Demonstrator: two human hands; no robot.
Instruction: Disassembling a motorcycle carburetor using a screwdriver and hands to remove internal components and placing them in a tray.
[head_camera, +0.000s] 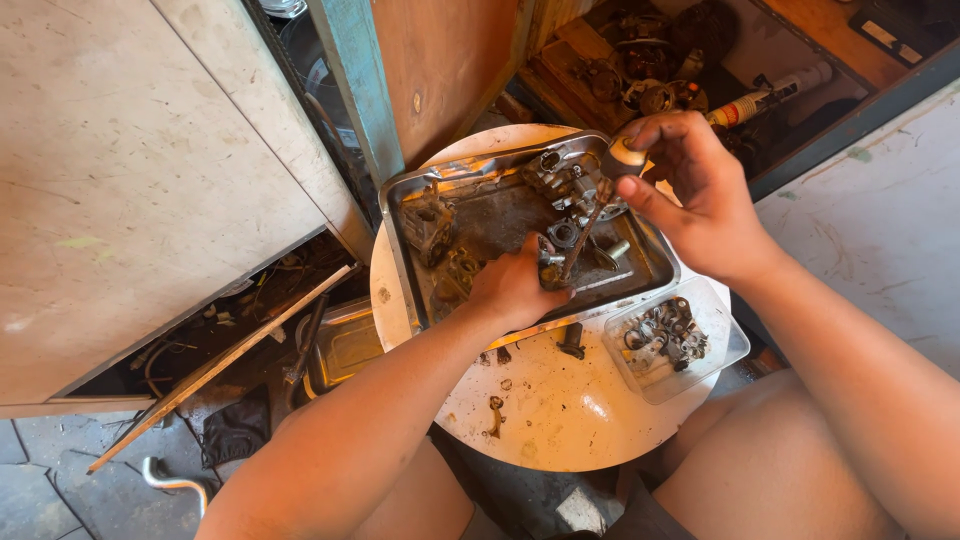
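A dirty rectangular metal tray (402, 232) sits on a round white tabletop (560, 410) and holds several greasy metal engine parts. My left hand (512, 288) is closed on a small metal part (549, 268) over the tray's middle. My right hand (690, 190) grips the handle of a thin tool (585, 232) whose shaft slants down to that part. A larger metal carburettor-like body (570, 178) lies at the tray's far side, another rusty part (430, 222) at its left.
A clear plastic container (727, 338) with small metal pieces stands right of the tray. Loose screws and a bolt (572, 340) lie on the tabletop. A wooden cabinet (140, 180) is at left, a box of parts (650, 70) and a tube (765, 98) behind.
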